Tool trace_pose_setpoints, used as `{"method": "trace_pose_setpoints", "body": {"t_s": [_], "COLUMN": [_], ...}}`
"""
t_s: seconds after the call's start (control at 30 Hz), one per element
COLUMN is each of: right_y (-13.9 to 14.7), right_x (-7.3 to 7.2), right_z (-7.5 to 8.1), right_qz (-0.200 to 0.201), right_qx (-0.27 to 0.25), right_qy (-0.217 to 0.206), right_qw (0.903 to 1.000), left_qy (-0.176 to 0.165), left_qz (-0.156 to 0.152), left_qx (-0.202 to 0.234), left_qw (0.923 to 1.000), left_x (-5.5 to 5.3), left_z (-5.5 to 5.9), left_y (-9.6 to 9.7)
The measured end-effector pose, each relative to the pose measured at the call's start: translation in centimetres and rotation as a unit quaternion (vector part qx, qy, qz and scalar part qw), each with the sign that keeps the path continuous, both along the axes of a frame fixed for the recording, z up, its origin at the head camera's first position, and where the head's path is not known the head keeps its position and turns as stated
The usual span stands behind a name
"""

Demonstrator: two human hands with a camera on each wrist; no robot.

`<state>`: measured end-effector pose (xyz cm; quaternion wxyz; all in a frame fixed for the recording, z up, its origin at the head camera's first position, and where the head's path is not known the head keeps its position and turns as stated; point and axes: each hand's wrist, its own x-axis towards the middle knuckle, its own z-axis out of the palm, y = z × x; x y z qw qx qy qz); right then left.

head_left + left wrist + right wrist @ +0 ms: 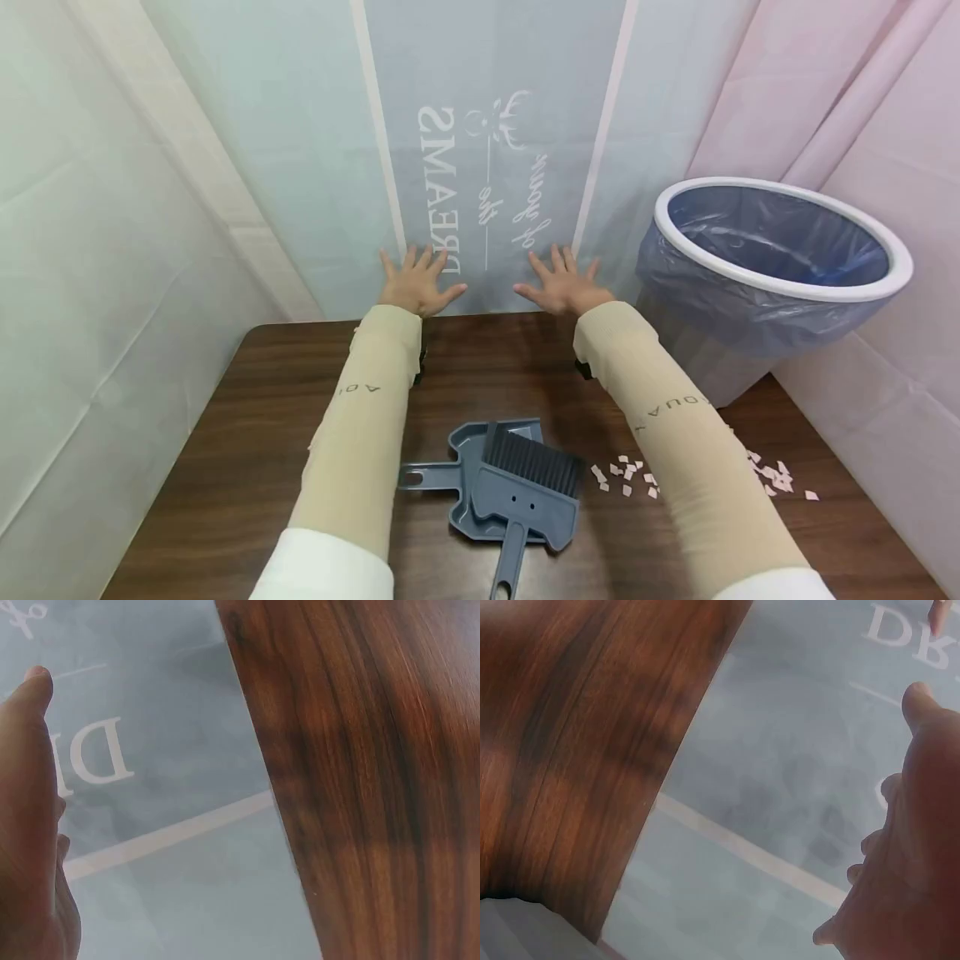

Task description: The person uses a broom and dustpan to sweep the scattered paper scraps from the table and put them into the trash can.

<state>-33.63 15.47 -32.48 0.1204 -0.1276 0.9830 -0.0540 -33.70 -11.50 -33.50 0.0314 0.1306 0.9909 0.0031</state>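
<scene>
Wooden table (262,417), left hand (415,285) and right hand (561,287) spread flat-fingered past its far edge, holding nothing, grey dustpan (480,483) with brush (528,492) nearer, between the forearms, paper scraps (626,477) beside it.

My way forward ended at the curtain (495,167) past the table's (247,417) far edge; the bin (780,258) blocked the right corner.

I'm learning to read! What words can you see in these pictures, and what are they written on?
"DREAMS": white capitals, turned sideways, on the grey curtain by the left hand.
"the" and "of your": cursive, sideways, on that curtain above the right hand.
"AQUA": partly hidden print on the right sleeve.
"AQ…": on the left sleeve, the rest hidden.
</scene>
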Motion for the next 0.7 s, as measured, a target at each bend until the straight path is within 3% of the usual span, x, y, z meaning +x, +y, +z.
{"method": "trace_pose_setpoints", "body": {"t_s": [0.2, 0.4, 0.57, 0.7], "right_y": [-0.1, 0.1, 0.7, 1.2], "right_x": [0.7, 2.5, 4.9, 7.1], "right_z": [-0.5, -0.7, -1.3, -1.5], "right_qz": [0.038, 0.094, 0.144, 0.180], "right_qx": [-0.017, -0.033, -0.056, -0.076], "right_qy": [0.034, 0.058, 0.064, 0.068], "right_qw": [0.9986, 0.9933, 0.9858, 0.9785], "left_qy": [-0.011, -0.020, 0.004, 0.013], "left_qz": [-0.038, -0.076, -0.108, -0.138], "left_qx": [0.009, 0.025, 0.045, 0.052], "left_qw": [0.9992, 0.9966, 0.9931, 0.9889], "left_x": [0.5, 1.3, 2.7, 4.6], "left_z": [-0.2, -0.1, 0.0, 0.0], "left_y": [-0.7, -1.3, -2.2, -3.0]}}
